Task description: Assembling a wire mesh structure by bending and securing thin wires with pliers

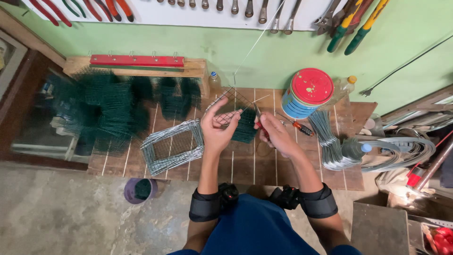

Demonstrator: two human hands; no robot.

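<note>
Evidently mid-way: the left hand [216,128] pinches a wire mesh panel [230,105] at bench centre, the right hand [272,132] grips red-handled pliers [260,126] — finished mesh frames [173,146] lie at nine o'clock, loose wire pieces [330,141] wait at three o'clock.

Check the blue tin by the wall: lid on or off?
Lid on. The blue tin stands upright on the wooden bench, and its red paint-spattered lid covers the whole top; contents not visible.
</note>
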